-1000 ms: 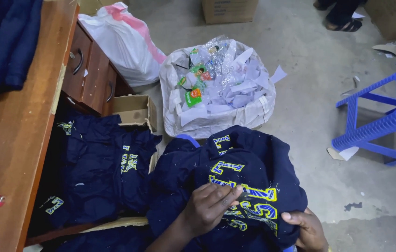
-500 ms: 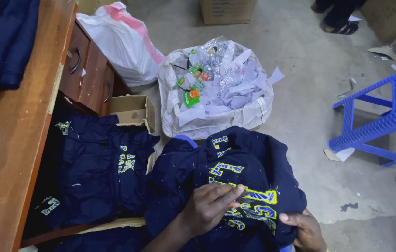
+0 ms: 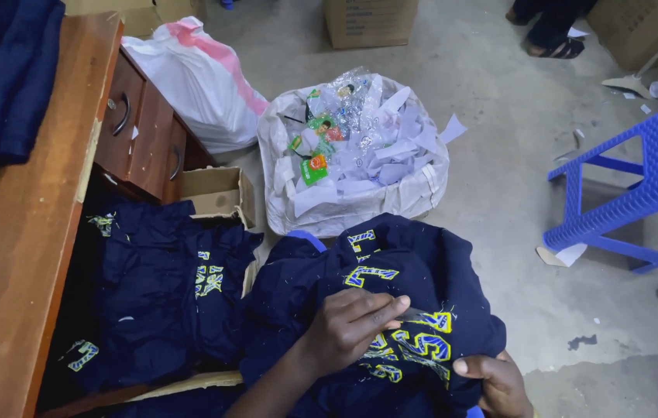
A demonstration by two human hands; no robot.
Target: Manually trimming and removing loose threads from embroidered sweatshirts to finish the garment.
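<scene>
The dark blue garment (image 3: 375, 317) with yellow letters is being held on the lap. A small tool is being pinched against it by the left hand (image 3: 348, 325), fingers closed. The cloth edge is being gripped by the right hand (image 3: 499, 383). Loose threads are likely being trimmed; careful aiming is needed. The scrap bag (image 3: 356, 155) is sitting beyond.

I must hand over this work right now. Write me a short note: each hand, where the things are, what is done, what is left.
Left hand: fingers pinch a small thin tool against the yellow lettering of the navy garment on the lap; the tool itself is too small to tell.
Right hand: grips the garment's lower edge, holding the cloth taut.
Nearby: more navy garments heaped in a cardboard box beside the wooden desk; a white sack of paper and plastic scraps ahead.
Done: cannot tell from the view.
Left: the garment in hand is being worked on; the heap's state is unclear.
</scene>
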